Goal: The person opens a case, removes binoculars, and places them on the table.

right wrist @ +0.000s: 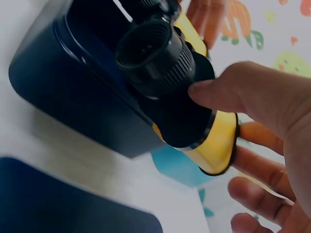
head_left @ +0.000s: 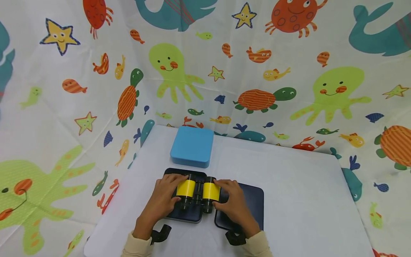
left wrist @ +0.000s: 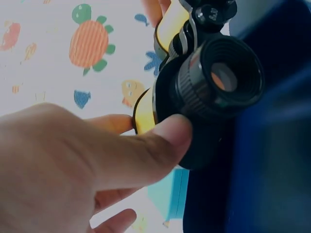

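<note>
Gripping yellow-and-black binoculars (head_left: 197, 194) from both sides: left hand (head_left: 162, 201) curling fingers and thumb (left wrist: 160, 141) round the left barrel, right hand (head_left: 234, 205) curling round the right barrel, thumb (right wrist: 218, 94) pressing near the eyepiece (right wrist: 146, 46). Resting over a dark navy box (head_left: 189, 214), beside its dark lid (head_left: 252, 200), on a white table (head_left: 305, 200). Lying just behind: a blue box (head_left: 192, 146).
</note>
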Motion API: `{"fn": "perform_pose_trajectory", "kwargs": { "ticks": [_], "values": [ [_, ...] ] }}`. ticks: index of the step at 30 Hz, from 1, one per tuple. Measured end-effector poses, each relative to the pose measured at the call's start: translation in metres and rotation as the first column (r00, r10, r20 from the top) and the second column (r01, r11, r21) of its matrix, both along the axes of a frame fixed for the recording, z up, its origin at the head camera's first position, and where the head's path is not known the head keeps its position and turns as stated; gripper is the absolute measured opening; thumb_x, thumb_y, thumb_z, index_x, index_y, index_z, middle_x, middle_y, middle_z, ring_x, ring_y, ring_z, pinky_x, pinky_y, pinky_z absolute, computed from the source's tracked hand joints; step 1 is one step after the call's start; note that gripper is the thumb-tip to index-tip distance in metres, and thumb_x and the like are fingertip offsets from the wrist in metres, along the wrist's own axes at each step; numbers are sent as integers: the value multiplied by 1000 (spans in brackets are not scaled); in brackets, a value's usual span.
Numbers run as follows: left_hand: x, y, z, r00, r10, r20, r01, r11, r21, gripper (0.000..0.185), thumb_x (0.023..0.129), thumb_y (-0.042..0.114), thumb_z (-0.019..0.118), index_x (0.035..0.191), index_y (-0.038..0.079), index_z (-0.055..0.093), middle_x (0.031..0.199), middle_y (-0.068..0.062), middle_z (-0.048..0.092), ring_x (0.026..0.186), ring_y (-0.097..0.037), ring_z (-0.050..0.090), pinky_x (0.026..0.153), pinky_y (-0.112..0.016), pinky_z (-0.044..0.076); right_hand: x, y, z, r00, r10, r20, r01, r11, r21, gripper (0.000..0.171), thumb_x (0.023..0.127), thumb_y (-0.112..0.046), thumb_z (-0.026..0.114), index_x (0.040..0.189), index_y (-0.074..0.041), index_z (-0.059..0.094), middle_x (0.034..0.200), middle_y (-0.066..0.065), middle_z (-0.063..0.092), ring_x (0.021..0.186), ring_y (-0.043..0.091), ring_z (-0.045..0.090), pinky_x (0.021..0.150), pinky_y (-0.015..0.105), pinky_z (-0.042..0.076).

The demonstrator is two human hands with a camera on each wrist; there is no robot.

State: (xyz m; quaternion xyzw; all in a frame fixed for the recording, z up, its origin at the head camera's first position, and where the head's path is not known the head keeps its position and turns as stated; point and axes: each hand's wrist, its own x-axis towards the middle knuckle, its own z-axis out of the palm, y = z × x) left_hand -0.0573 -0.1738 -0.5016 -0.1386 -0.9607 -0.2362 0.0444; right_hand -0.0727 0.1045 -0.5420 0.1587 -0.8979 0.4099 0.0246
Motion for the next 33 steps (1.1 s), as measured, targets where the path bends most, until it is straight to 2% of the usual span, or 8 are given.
{"fn": "perform_pose_trajectory", "kwargs": {
  "ticks": [5, 9, 15, 22, 28, 33],
  "values": [
    [-3, 17, -3, 998, -65, -3, 65, 997, 30, 81, 78, 9, 94, 151, 18, 60, 142, -5, 64, 133, -34, 57, 103, -54, 46, 5, 23, 8, 995, -36, 89, 36, 999, 1, 72, 76, -19, 97, 142, -29, 69, 139, -7, 68, 112, 20, 61, 91, 50, 59],
    [-5, 30, -7, 994, -111, -20, 111, 994, 24, 81, 79, 12, 94, 152, 17, 59, 142, -5, 64, 132, -33, 57, 101, -54, 48, 8, 39, 11, 993, -62, 101, 62, 998, 11, 74, 75, -18, 98, 142, -30, 69, 139, -8, 68, 109, 23, 63, 93, 52, 57],
    [-10, 46, -10, 986, -165, -22, 166, 985, 48, 79, 81, 12, 93, 152, 17, 58, 143, -6, 62, 133, -32, 56, 103, -55, 48, 13, 59, 11, 994, -86, 67, 85, 996, 27, 75, 74, -17, 98, 142, -29, 69, 139, -7, 68, 107, 25, 63, 88, 47, 56],
    [-13, 63, -15, 976, -215, 35, 211, 974, 83, 77, 85, 13, 90, 154, 17, 56, 146, -6, 59, 135, -30, 56, 111, -55, 49, 17, 80, 8, 993, -103, 66, 101, 994, 34, 76, 74, -18, 98, 143, -29, 68, 140, -7, 67, 100, 22, 58, 73, 27, 49],
    [-14, 78, -21, 968, -248, 41, 243, 966, 88, 78, 86, 14, 89, 155, 17, 54, 146, -6, 58, 134, -29, 57, 108, -51, 53, 23, 95, 8, 988, -139, 71, 134, 989, 63, 78, 73, -14, 98, 143, -29, 68, 140, -7, 67, 104, 15, 55, 76, 30, 51],
    [-14, 91, -25, 961, -276, 25, 273, 958, 84, 79, 87, 15, 89, 157, 17, 52, 147, -6, 57, 134, -29, 58, 107, -49, 54, 28, 106, 9, 981, -174, 87, 166, 982, 94, 78, 72, -13, 98, 143, -27, 69, 139, -2, 68, 102, 18, 56, 77, 32, 53]
  ]
}}
